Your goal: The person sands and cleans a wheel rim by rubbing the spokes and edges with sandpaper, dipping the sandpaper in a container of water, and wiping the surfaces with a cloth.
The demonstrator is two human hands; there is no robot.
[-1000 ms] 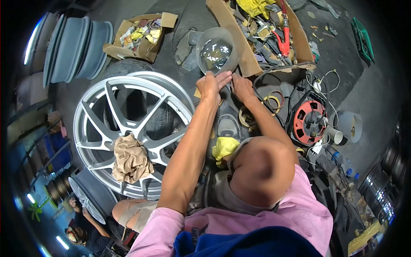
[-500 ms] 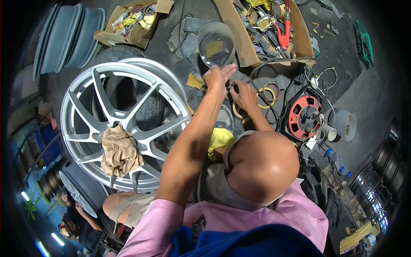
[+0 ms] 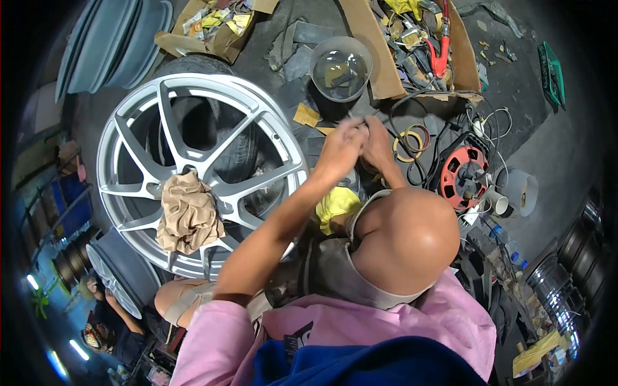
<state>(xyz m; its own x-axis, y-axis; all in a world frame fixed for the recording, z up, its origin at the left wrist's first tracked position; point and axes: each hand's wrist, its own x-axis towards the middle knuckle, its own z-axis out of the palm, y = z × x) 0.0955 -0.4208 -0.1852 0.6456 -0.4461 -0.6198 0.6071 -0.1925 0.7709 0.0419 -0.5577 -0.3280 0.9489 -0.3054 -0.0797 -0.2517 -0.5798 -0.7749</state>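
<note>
Grey-rimmed tub (image 3: 316, 69) stands upright, mouth up, on the floor just beyond the hands; left hand (image 3: 346, 139) and right hand (image 3: 378, 140) meet, fingers curled, perhaps gripping something, but blur means I can't tell.

Blur hides whether the hands (image 3: 344, 144) hold anything; the top crops both cardboard boxes (image 3: 371, 56).

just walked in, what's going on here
Someone sitting low has their left hand and right hand together just below a round tub that looks to hold water. The fingers are blurred, so I can't tell what they hold, if anything. Beside their left arm, a silver wheel lies over a tyre, with a crumpled brown cloth on its spokes. Another person is near a second wheel at lower left.
</note>
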